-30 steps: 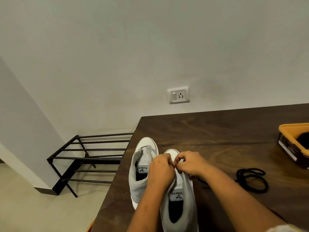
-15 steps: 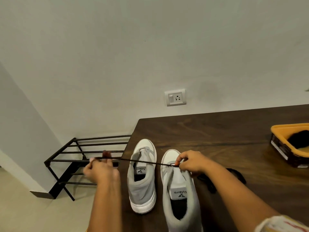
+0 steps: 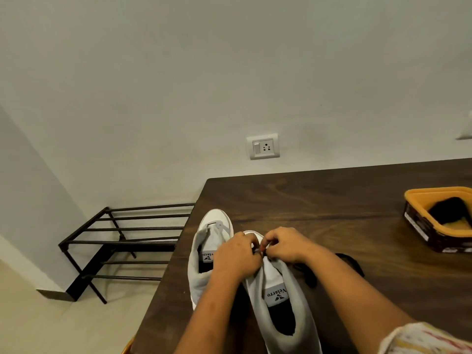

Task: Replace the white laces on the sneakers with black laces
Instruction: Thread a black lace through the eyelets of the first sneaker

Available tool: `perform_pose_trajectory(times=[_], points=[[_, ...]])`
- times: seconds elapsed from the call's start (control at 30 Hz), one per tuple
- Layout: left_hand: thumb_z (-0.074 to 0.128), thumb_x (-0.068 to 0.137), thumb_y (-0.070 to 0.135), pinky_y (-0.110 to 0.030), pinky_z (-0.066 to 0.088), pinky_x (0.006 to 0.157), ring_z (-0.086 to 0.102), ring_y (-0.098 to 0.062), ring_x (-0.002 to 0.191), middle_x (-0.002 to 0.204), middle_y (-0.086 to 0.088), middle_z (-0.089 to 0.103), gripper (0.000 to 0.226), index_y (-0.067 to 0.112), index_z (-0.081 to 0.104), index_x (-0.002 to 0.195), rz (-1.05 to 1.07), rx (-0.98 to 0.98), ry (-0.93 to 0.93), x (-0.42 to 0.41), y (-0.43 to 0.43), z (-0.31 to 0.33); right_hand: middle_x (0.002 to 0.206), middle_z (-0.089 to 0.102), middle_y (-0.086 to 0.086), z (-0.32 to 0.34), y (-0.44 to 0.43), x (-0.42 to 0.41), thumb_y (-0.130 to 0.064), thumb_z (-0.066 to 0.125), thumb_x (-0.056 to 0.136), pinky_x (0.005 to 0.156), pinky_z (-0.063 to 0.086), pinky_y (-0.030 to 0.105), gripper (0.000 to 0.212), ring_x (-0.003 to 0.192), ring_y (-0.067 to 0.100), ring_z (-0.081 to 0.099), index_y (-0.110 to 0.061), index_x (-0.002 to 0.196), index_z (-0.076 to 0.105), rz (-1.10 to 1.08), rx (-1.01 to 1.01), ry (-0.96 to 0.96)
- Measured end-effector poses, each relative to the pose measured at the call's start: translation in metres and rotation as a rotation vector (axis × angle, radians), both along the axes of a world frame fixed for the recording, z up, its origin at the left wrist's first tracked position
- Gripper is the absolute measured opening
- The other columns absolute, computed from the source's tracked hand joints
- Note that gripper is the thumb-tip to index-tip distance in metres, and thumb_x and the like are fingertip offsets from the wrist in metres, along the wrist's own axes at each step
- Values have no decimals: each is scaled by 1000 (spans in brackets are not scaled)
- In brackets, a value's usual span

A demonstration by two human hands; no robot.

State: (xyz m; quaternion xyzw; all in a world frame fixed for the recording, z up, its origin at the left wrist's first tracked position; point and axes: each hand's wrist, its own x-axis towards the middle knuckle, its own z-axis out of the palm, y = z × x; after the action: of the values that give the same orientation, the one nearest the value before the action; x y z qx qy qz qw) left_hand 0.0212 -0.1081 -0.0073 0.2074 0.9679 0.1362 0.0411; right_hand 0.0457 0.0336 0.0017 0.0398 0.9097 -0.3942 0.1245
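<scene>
Left hand (image 3: 237,256) and right hand (image 3: 286,245) are both curled, fingertips meeting over the front eyelets of the near sneaker (image 3: 278,290), pinching the black lace (image 3: 309,275). Its slack lies on the counter (image 3: 332,200) beside the right forearm. Second sneaker (image 3: 204,251) sits just beside, near the counter's left edge; bare wood runs right to the orange tub (image 3: 434,226).

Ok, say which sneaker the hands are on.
The right sneaker, nearer the camera: left hand and right hand pinch the lace at its eyelets. The left sneaker stands aside.
</scene>
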Motion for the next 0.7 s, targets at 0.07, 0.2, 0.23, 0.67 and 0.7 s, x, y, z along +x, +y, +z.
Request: perform_pose_trajectory(times=[0.07, 0.2, 0.23, 0.67, 0.7], points=[[51, 88, 35, -32, 46, 83, 56, -22, 106, 117, -2, 55, 25, 24, 58, 110, 8, -57, 31, 1, 4, 1, 78, 65, -5, -2, 0, -1, -6, 56, 80, 62, 49, 21, 27, 69, 8, 57, -22, 92, 74, 5, -7, 11], [50, 90, 28, -29, 40, 71, 59, -23, 102, 112, -2, 59, 19, 23, 57, 107, 21, -65, 123, 8, 10, 5, 82, 67, 0, -3, 0, -2, -4, 53, 82, 68, 54, 28, 27, 78, 18, 65, -19, 90, 73, 2, -10, 18], [47, 91, 24, -29, 38, 69, 60, -23, 102, 112, -1, 59, 19, 23, 57, 107, 14, -73, 155, 9, 13, 5, 83, 67, 2, -3, 0, -2, -4, 52, 82, 68, 54, 29, 25, 82, 22, 66, -20, 87, 72, 5, 2, 21], [29, 98, 14, -35, 42, 85, 54, -25, 113, 122, -6, 54, 29, 14, 49, 119, 70, -204, 228, 12, 18, -9, 89, 63, 2, -5, -1, -2, -6, 53, 84, 69, 52, 27, 26, 80, 16, 59, -19, 98, 72, -24, 0, 54], [30, 97, 16, -37, 40, 86, 52, -26, 113, 121, -6, 53, 27, 13, 48, 117, 94, -152, 205, 11, 14, -7, 90, 64, 2, -5, -1, -2, -6, 53, 84, 68, 52, 26, 27, 80, 15, 59, -18, 98, 72, -36, -5, 52]])
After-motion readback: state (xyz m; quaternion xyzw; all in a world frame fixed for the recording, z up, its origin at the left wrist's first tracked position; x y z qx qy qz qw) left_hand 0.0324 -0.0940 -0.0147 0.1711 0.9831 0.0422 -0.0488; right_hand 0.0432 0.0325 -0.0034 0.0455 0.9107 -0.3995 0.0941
